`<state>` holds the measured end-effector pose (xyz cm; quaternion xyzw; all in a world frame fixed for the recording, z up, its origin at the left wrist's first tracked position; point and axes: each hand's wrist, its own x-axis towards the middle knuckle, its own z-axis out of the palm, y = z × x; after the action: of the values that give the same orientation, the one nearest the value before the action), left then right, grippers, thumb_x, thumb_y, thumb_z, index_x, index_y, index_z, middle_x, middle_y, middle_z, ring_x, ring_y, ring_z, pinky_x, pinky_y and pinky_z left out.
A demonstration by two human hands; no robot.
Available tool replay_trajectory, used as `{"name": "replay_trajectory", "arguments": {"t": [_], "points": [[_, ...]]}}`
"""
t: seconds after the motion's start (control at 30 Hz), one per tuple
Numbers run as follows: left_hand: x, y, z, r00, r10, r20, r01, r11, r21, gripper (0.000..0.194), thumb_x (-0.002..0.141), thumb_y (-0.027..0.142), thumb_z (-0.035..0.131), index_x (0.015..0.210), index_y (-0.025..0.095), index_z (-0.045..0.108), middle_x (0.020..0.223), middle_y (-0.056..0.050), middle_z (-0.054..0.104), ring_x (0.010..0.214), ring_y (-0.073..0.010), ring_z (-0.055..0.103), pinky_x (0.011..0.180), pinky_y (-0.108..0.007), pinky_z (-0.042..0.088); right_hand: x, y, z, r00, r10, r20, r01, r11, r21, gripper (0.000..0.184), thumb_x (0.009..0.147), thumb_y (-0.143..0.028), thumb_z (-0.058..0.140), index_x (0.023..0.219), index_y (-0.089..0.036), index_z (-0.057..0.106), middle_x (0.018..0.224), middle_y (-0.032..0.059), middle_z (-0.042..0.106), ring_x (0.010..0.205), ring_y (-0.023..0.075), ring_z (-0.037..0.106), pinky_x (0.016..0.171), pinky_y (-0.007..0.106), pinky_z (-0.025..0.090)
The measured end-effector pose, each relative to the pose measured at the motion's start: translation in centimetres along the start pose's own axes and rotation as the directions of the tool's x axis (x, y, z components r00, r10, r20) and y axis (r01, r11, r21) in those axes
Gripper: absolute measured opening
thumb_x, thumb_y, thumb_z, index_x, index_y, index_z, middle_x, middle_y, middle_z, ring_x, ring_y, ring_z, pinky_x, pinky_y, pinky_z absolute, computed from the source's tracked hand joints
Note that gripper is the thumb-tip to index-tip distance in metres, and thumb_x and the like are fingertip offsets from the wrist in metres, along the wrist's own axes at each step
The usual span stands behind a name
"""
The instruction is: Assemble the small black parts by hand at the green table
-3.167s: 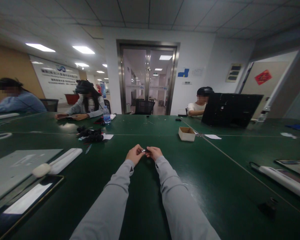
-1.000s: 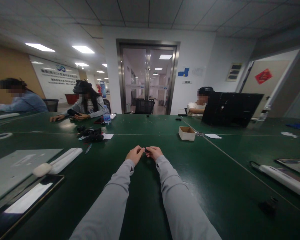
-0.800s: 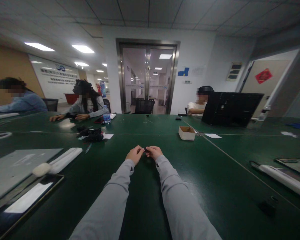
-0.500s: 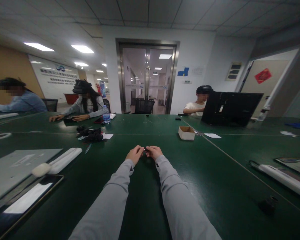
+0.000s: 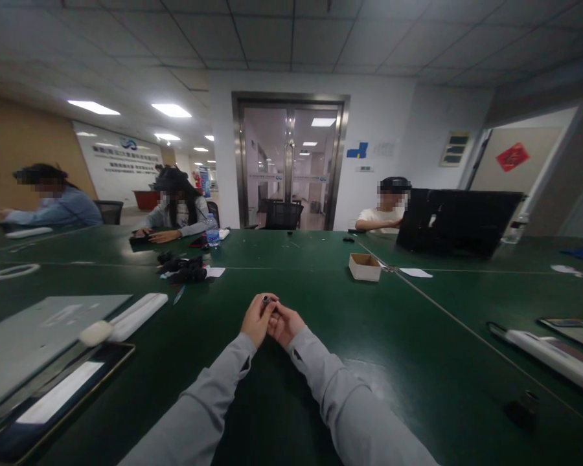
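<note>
1. Green tabletop (image 5: pixel 393 336) right across the foreground, glass double doors (image 5: pixel 315 194) beyond it; the room's dim, and the wall lettering is too soft to read.
2. Here's the left hand (image 5: pixel 255 321), fingers closed on a small dark piece (image 5: pixel 266 300) held up over the tabletop; a round, metallic-looking end shows, the rest is lost behind fingers.
3. In comes the right hand (image 5: pixel 285 323), fingers bent, tips right at the piece beside the left hand; whether they're clamped on it, I can't tell.
4. Beyond the hands, to the right, an open box (image 5: pixel 364 268); its floor is hard to see; farther left, a black bundle (image 5: pixel 187 268), its parts blurring together.
5. Over at right, a black monitor (image 5: pixel 459 223) hides part of a seated person (image 5: pixel 379 221).
6. Near right, a dark object (image 5: pixel 527 406), too murky to name; at left, a grey panel (image 5: pixel 43 323) cut off by the view's edge.
</note>
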<state>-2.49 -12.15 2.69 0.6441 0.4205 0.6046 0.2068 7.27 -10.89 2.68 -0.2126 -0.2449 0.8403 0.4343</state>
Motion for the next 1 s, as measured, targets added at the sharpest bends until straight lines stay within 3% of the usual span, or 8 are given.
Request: {"name": "replay_trajectory", "arguments": {"t": [0.17,0.4,0.6,0.7,0.77,0.83,0.93,1.0], "points": [[-2.5,1.1,-4.0,0.959,-0.192,0.207,0.209,0.976,-0.063,0.027,0.077,0.041,0.045,0.082,0.015,0.053,0.080,-0.003,0.055,0.072,-0.0120,0.053,0.066,-0.023,0.043,-2.6,3.7,1.6,0.992,0.050,-0.120,-0.054,0.998,-0.022,0.014,0.084,-0.024,0.041,0.086,-0.012,0.048,0.063,0.0011,0.060,0.041,0.0076,0.052,0.057,0.026,0.047],[-6.2,3.4,-6.6,0.789,-0.435,0.434,0.544,0.823,-0.164,0.042,0.071,0.054,0.048,0.088,0.016,0.049,0.056,0.005,0.045,0.034,-0.0014,0.028,0.032,-0.015,0.020,-9.2,4.8,2.4,0.991,0.130,-0.036,-0.134,0.981,-0.138,0.030,0.070,-0.025,0.054,0.093,-0.018,0.038,0.083,0.0044,0.062,0.052,0.0160,0.062,0.064,0.038,0.047],[-8.0,7.5,-8.9,0.805,-0.510,0.303,0.571,0.803,-0.167,0.045,0.073,0.058,0.042,0.087,0.016,0.052,0.063,0.000,0.054,0.034,-0.0024,0.031,0.033,-0.017,0.027,-14.9,2.9,1.0,0.986,0.145,-0.085,-0.161,0.958,-0.236,0.041,0.063,-0.024,0.057,0.097,-0.019,0.035,0.091,0.0080,0.062,0.052,0.0104,0.059,0.069,0.035,0.045],[-8.3,8.3,-11.6,0.846,-0.500,0.187,0.485,0.866,0.121,0.040,0.071,0.055,0.045,0.088,0.020,0.055,0.077,-0.002,0.059,0.052,-0.0100,0.049,0.046,-0.022,0.042,-17.4,0.9,1.3,0.995,0.078,-0.065,-0.098,0.907,-0.409,0.039,0.066,-0.033,0.056,0.098,-0.019,0.038,0.093,0.0091,0.061,0.053,0.0102,0.058,0.068,0.035,0.046],[-8.7,7.6,-13.9,0.889,-0.447,0.103,0.382,0.845,0.374,0.036,0.070,0.053,0.046,0.086,0.023,0.057,0.083,-0.002,0.060,0.071,-0.0166,0.056,0.064,-0.028,0.047,-19.3,-1.2,1.3,0.997,-0.068,-0.028,0.035,0.770,-0.637,0.038,0.069,-0.042,0.052,0.100,-0.021,0.043,0.092,0.0087,0.061,0.059,0.0133,0.058,0.067,0.035,0.047],[-9.5,6.0,-16.5,0.918,-0.397,-0.008,0.332,0.758,0.561,0.037,0.068,0.053,0.045,0.086,0.023,0.059,0.090,-0.004,0.062,0.087,-0.0220,0.056,0.081,-0.035,0.044,-21.1,-3.7,0.7,0.966,-0.258,-0.002,0.121,0.461,-0.879,0.039,0.069,-0.045,0.053,0.100,-0.023,0.049,0.094,0.0087,0.059,0.073,0.0175,0.059,0.071,0.034,0.047],[-11.2,2.8,-20.1,0.935,-0.340,-0.097,0.304,0.633,0.712,0.040,0.062,0.050,0.046,0.084,0.021,0.062,0.098,-0.009,0.062,0.100,-0.0279,0.052,0.094,-0.042,0.036,-23.4,-7.6,-2.3,0.844,-0.537,-0.010,-0.045,-0.051,-0.998,0.037,0.069,-0.049,0.048,0.095,-0.024,0.056,0.098,0.0098,0.058,0.074,0.0199,0.058,0.067,0.033,0.047],[-12.3,1.2,-21.7,0.934,-0.330,-0.135,0.313,0.576,0.756,0.039,0.061,0.050,0.045,0.080,0.021,0.064,0.096,-0.009,0.064,0.098,-0.0290,0.054,0.092,-0.043,0.038,-24.6,-10.0,-5.2,0.725,-0.689,0.000,-0.246,-0.259,-0.934,0.040,0.069,-0.050,0.044,0.096,-0.023,0.057,0.098,0.0113,0.057,0.069,0.0207,0.058,0.064,0.035,0.047]]}}
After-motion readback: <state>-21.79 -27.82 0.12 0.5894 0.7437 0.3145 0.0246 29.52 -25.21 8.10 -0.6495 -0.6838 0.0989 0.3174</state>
